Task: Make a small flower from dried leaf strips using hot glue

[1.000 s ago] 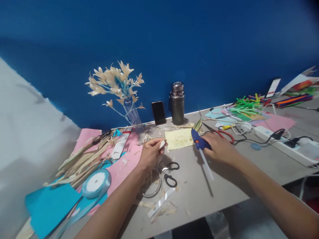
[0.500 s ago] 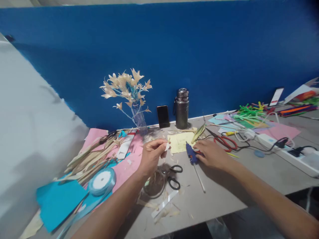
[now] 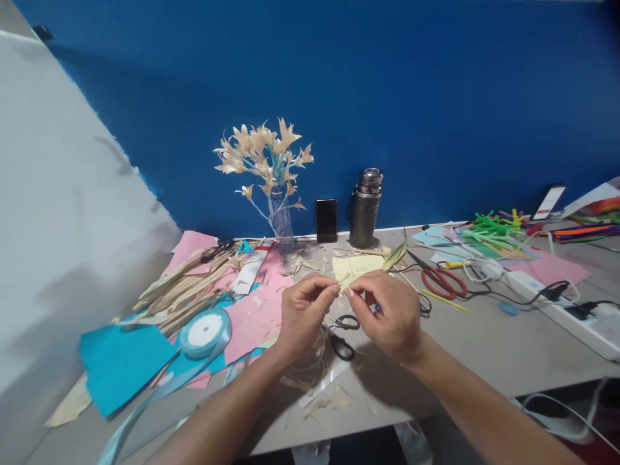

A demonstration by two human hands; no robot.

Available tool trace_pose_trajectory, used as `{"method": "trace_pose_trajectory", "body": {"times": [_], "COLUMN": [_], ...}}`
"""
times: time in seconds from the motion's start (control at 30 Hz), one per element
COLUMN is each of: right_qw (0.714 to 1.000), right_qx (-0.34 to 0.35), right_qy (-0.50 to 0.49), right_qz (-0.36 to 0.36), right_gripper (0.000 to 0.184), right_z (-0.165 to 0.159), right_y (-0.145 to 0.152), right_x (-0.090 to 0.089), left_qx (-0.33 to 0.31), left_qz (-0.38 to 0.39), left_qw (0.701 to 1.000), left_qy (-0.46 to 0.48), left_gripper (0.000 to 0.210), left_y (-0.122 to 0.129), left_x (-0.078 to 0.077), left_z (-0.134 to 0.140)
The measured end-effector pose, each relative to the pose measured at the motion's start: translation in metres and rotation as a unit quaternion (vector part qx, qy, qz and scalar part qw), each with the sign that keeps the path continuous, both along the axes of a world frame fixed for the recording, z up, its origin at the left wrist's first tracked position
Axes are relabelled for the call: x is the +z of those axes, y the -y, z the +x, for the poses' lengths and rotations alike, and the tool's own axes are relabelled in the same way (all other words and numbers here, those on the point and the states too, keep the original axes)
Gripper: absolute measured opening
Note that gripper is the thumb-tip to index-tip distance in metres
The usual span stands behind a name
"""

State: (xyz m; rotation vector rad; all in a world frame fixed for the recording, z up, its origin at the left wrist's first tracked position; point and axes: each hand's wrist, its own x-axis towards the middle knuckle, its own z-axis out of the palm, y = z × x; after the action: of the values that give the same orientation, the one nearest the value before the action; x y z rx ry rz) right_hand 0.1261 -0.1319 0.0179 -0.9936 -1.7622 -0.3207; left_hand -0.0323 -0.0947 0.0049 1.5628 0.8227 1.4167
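Observation:
My left hand is closed in a pinch, thumb against forefinger, on a small pale piece that looks like a scrap of dried husk. Fingertip to fingertip with it, my right hand pinches the same piece from the other side. Most of the piece is covered by the fingers. A blue glue gun shows only as a sliver behind my right hand. Below the hands lie black-handled scissors. Just beyond them is a yellow paper.
Pale husk flowers stand in a clear bottle, near a phone and a metal flask. Leftward are husk strips and a blue ribbon roll. Red-handled scissors and a power strip lie right.
My right hand has left the glue gun and come over to my left hand, pinching the small pale piece too. The view has shifted slightly.

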Motion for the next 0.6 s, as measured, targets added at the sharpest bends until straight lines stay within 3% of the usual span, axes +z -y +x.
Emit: {"method": "trace_pose_trajectory", "body": {"times": [0.47,0.6], "right_qw": [1.0,1.0], "right_qx": [0.013,0.007], "right_qy": [-0.014,-0.021], "right_qz": [0.008,0.009], "right_gripper": [0.011,0.01], "right_z": [-0.0022,-0.0019], "right_y": [-0.0023,-0.0018], "right_x": [-0.0009,-0.0001], "left_qx": [-0.011,-0.039], "left_qz": [0.047,0.005], "left_qw": [0.999,0.999], "left_qy": [-0.017,0.01], "left_gripper": [0.013,0.013], "left_y": [0.0045,0.0028], "left_x": [-0.0003,-0.0012], "left_z": [-0.0036,-0.0039]}}
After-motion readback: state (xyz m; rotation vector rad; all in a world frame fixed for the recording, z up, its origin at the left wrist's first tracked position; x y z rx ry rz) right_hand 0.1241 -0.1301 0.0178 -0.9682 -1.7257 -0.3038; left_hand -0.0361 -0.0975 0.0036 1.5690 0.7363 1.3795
